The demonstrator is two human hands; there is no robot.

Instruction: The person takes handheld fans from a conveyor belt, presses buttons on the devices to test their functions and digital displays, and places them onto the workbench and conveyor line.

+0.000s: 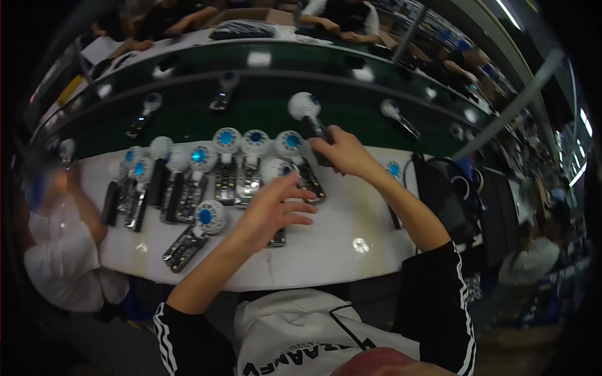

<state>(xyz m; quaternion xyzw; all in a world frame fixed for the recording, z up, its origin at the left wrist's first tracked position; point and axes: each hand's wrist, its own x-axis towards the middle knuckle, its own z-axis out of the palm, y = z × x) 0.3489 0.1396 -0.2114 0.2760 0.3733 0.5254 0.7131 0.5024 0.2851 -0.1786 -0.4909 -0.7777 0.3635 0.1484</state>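
My right hand is closed around the dark handle of a handheld device with a round white head, raised at the far edge of the table. My left hand has its fingers spread above the table. Under and behind it is another white-headed device, partly hidden by the hand. Beside it, several similar devices lie in a row, with blue-centred heads and handles baring circuit boards. Closer to me, one device lies slanted, its handle toward the lower left.
Beyond the white table runs a green conveyor belt carrying spaced devices. A person in a white top sits at the left. Black bags or cases stand at the right end. More people sit across the belt.
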